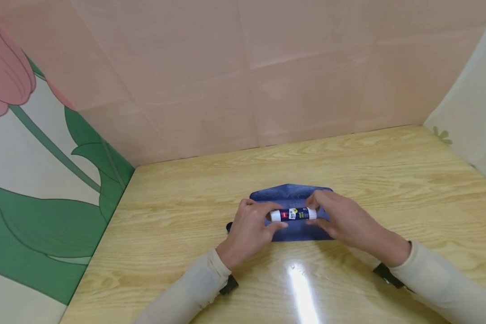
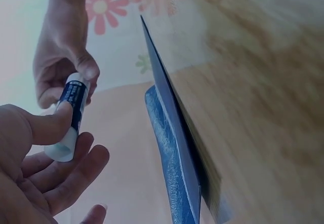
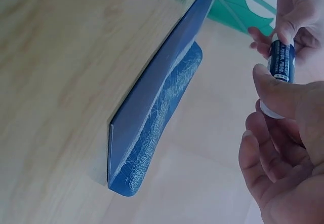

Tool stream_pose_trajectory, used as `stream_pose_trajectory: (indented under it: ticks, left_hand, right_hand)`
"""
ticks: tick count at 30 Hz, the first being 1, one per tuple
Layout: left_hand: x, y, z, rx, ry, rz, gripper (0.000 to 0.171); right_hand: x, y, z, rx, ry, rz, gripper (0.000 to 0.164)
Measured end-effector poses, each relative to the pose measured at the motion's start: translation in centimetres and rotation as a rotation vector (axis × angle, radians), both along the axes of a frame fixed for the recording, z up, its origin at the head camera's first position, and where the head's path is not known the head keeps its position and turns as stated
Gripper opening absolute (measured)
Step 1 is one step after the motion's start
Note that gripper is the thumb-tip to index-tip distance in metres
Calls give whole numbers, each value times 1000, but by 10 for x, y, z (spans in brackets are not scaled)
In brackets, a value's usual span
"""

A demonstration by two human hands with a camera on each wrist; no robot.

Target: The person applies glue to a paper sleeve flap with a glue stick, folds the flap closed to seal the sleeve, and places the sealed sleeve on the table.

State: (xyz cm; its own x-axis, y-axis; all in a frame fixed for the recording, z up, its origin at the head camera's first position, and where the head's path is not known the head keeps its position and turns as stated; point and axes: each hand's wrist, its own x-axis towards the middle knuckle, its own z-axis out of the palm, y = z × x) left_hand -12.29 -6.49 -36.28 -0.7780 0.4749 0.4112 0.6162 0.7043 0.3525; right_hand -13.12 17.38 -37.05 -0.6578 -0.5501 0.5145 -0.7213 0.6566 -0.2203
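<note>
A white-ended glue stick with a dark blue printed label lies level between both hands, above a blue envelope. My left hand pinches its left end between thumb and fingers. At the other end, the thumb and fingers of my right hand grip the white part. Below the stick, the envelope lies on the table with its flap spread open on the far side; whitish streaks cover the flap. Part of the envelope's left side is hidden behind my left hand.
A wood-grain table carries the envelope. A small dark blue tab sticks out left of my left hand. Behind the table stands a pinkish sheet-covered wall, with a flower-printed panel on the left and a pale one on the right.
</note>
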Motion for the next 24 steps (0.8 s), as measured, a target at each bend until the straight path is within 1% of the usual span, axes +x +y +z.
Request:
stream_pose_trajectory:
  ticks: [2,5,9,11,17,24]
  left_hand:
    - [0,-1,0,11,10,6,32]
    - [0,-1,-1,39,33,10,33]
    - [0,-2,-1,65,62,16,34]
    - [0,-2,0,67,73,21,34]
    - [0,-2,0,86,85,13,33]
    - [1,-1,0,74,51,14,34]
  right_hand:
    - [0,0,0,-4,-2,-5,45]
    - [0,0,2,-3,-69,-40,43]
    - [2,0,4,5,-181,-90,26]
    - [3,1,4,13,-212,-107,18]
    - [3,1,4,37,-269,-123,24]
    - [3,2,3,18,-293,-103,18]
